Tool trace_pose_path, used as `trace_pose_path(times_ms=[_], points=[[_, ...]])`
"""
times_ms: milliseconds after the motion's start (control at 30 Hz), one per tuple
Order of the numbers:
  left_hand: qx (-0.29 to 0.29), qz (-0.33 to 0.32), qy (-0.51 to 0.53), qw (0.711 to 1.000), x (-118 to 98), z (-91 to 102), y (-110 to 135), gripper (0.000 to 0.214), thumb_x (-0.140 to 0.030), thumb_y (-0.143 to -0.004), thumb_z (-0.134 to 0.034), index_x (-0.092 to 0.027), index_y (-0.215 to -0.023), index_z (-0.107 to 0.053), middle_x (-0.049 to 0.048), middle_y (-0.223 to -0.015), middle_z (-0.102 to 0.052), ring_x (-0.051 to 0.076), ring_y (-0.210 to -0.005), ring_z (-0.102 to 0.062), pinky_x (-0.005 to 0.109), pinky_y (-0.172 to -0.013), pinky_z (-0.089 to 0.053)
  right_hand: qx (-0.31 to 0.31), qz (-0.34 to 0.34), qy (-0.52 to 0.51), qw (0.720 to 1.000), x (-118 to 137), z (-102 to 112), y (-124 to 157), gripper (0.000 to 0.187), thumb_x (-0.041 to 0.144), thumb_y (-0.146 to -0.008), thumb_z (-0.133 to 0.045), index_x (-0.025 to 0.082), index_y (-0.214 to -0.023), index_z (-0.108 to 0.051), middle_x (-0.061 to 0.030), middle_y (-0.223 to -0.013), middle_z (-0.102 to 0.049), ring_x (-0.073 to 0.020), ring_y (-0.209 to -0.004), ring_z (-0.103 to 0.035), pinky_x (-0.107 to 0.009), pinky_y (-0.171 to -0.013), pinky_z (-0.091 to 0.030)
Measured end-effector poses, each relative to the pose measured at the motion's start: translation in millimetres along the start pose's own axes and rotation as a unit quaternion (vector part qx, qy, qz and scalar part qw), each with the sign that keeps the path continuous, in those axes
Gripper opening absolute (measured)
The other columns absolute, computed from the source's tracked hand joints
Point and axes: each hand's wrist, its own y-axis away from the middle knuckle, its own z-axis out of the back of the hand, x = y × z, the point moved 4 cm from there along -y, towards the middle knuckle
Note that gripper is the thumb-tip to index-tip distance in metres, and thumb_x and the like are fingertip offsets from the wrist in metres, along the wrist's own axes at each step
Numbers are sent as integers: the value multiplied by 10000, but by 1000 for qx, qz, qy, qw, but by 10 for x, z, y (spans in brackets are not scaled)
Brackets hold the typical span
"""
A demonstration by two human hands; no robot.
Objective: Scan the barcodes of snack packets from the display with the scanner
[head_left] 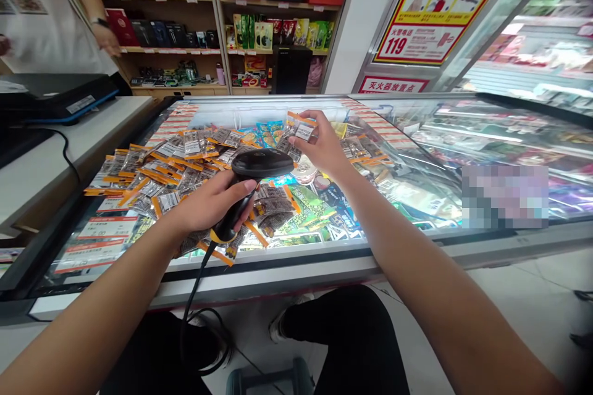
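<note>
Scanner in one hand, packet in the other

The left hand is gripping the black scanner by its handle, the fingers wrapping around it and the thumb lying along the near side. Yellow trim is showing at the handle's foot, and a black cable is hanging from there toward the floor. The right hand is pinching the small orange-edged packet between thumb and fingers, its white label showing — the packet is sitting just beyond the scanner's head and to its right, near but apart.

Both hands are hovering over a glass-topped case. A heap of similar packets is spreading across the glass on the left, and more of them are lying beneath and beside the scanner. A smaller group is resting to the right of the right forearm. Blue packets are showing behind the scanner, while green packages are showing nearer the front. Red-and-white price labels are lining the left side.

Beyond the case, a co-worker in a white shirt is standing at the far left — near a counter — and shelves of boxes and bottles are filling the back.
</note>
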Motion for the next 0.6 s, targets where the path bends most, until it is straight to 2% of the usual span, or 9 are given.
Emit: trace_pose_path(times_ms=[100,367,600], points=[[11,9,-15,1000,14,-2,6,493,-609,-1011,-531,-193,-755,-600,38,-600,-639,153,-445,-594,265,-455,-485,4,1,13,1000,-24,-13,-19,643,619,-898,-733,341,-1408,-459,-64,-1090,-639,-309,-954,-678,-490,-804,-605],[6,15,-25,1000,8,0,17,521,-623,-1003,-535,-196,-714,-608,49,-611,-645,170,-446,-610,279,-433,-478,6,7,28,1000,-69,-18,-62,649,563,-940,-698,354,-1481,-407,-75,-1143,-619,-334,-1038,-673,-514,-829,-599],[9,15,-47,999,30,36,18,522,-618,-1010,-527,-191,-725,-625,44,-612,-645,166,-452,-606,280,-448,-486,10,22,36,999,-3,10,-28,634,581,-936,-708,344,-1448,-419,-76,-1181,-610,-302,-983,-656,-485,-826,-598]])
